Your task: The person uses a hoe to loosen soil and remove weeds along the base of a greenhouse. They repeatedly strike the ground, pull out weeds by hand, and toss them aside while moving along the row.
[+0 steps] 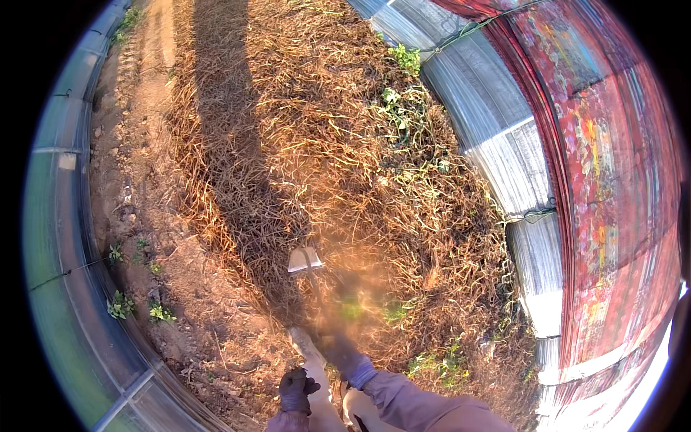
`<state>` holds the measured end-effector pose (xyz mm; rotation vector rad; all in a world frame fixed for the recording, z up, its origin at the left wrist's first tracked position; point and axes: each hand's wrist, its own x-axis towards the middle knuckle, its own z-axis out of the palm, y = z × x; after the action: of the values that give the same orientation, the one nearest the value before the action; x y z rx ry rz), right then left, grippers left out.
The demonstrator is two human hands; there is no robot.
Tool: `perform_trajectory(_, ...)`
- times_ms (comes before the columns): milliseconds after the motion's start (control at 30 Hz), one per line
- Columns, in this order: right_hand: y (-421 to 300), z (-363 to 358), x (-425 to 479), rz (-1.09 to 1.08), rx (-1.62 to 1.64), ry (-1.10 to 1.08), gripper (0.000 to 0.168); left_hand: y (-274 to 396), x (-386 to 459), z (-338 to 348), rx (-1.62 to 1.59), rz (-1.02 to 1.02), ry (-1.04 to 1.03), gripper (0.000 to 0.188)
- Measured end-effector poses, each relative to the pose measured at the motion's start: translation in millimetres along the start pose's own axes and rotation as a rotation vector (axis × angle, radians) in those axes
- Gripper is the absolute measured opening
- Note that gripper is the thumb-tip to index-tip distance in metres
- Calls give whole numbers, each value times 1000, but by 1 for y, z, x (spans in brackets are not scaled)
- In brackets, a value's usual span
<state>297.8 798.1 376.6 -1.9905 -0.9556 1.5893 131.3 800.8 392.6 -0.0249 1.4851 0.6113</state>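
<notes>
A hoe blade point(305, 260), pale and trapezoid, is over the dry plant litter ahead of me. From it a slim handle point(316, 294) runs back toward my right hand point(348, 360), which is gloved, blurred and wrapped around the handle end. My left hand point(295, 390), in a dark glove, is at the left of my light trousers, apart from the hoe. Its fingers are curled, and nothing shows in them. One shoe point(297, 336) rests at the edge of the brown, dried stalks point(345, 146).
Along the left runs a plastic-sheeted greenhouse wall point(65, 216) beside a bare dirt strip point(189, 302) with small green weeds point(120, 305). On the right, clear sheeting point(496, 124) and a rolled red patterned cover point(594, 189) are tied with cord point(532, 215). Dust blurs the ground near the hoe.
</notes>
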Motion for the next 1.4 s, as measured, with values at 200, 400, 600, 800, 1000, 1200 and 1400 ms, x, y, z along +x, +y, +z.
perform_trajectory(200,-41,-2,17,-161,91,112,71,74,22,94,179,-75,-183,34)
perform_trajectory(400,-103,-68,38,12,163,-68,66,116,61,191,-100,12,-290,28)
perform_trajectory(600,-143,-163,114,419,156,-523,37,150,91,313,-3,-38,110,22)
perform_trajectory(800,-148,-289,202,164,328,-605,23,192,90,485,-89,26,86,21)
perform_trajectory(1000,-198,-400,269,844,1085,-452,40,244,99,633,-136,-4,-213,25)
perform_trajectory(1200,-251,-453,336,913,1146,-611,46,301,126,699,-660,-191,-935,34)
perform_trajectory(1400,-265,-515,449,-86,-302,-265,36,391,205,732,-869,-25,-986,41)
